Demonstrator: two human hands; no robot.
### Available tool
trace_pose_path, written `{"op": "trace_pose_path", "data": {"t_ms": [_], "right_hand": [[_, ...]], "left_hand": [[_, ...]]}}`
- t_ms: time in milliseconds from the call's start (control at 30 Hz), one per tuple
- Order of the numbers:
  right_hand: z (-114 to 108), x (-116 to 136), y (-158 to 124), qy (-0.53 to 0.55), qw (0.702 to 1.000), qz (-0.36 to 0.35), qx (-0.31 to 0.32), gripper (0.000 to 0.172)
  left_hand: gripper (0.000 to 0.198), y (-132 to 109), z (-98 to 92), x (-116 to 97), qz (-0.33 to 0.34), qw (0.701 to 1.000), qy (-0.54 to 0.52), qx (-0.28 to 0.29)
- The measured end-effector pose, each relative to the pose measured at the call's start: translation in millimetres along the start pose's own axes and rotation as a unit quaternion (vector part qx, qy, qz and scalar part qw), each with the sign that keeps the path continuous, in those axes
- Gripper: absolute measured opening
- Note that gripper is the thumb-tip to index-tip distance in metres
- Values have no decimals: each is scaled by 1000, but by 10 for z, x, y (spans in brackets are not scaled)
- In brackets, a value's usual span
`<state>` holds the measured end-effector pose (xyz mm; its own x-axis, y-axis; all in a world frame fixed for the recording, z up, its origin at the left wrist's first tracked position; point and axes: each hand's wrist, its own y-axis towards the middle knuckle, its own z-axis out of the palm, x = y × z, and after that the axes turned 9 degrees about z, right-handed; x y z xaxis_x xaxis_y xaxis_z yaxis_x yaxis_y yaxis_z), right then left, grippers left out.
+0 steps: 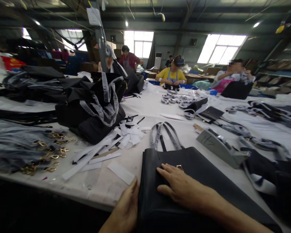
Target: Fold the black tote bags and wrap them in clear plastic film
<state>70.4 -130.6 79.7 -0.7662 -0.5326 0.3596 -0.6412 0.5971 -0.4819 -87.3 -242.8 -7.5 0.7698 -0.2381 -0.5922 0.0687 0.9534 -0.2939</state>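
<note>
1. The black bag (208, 181) was smooth, matte leather, a flat rectangle at the near edge of the white surface (155, 106).
2. Its two handles (157, 136) wore clear film.
3. The right hand (181, 189) lay on it, grip spread flat; the left hand (127, 207) touched its side, grip impossible to tell.

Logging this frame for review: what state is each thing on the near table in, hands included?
Black bag: lying flat.
Bag handles: wrapped in film, laid out away from the person.
Right hand: open, flat on the bag.
Left hand: against the bag's left edge, grip unclear.
Bag pile: heaped, handles film-wrapped.
White strips: scattered loose.
Gold clasps: bunched on straps.
</note>
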Motion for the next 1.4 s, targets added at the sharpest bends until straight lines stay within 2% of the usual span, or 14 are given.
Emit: {"op": "trace_pose_path", "data": {"t_ms": [100,200,333,400,467,533,767,867,967,1067,1167,1233,1300,1400], "right_hand": [[209,214,70,-27,1000,-5,-6,72],[203,320,143,-42,999,-17,7,72],[-219,168,330,-6,991,-44,127,54],[-471,13,526,87,982,24,167,37],[-655,-157,783,169,972,122,110,26],[-748,-315,1059,198,965,169,29,25],[-620,-615,1762,195,947,202,-157,30],[-548,-697,1905,207,932,203,-217,43],[-514,-838,1926,257,913,203,-242,48],[-465,-1012,1788,341,889,194,-238,39],[-364,-1145,1559,427,858,167,-232,19],[-277,-1194,1428,495,816,142,-261,22],[-193,-1221,1351,599,734,110,-299,29],[-85,-1250,1341,734,592,83,-322,37]], "left_hand": [[68,-101,-205,-5,43,996,60,-48],[86,-55,-295,0,118,964,213,-110],[82,11,-247,-133,126,908,384,-108],[73,-1,-229,-259,116,848,506,-104],[68,-15,-236,-388,94,772,619,-109],[65,-11,-253,-498,76,718,684,-106],[64,36,-194,-563,10,594,802,-61],[65,48,-155,-513,-30,533,845,-22],[51,95,-73,-604,-50,468,882,-4],[29,243,138,-819,-18,461,887,0],[25,577,413,-960,81,523,846,65],[28,923,542,-957,150,547,814,127],[29,1340,592,-908,180,536,812,148],[27,1970,576,-843,153,486,855,93]]}}
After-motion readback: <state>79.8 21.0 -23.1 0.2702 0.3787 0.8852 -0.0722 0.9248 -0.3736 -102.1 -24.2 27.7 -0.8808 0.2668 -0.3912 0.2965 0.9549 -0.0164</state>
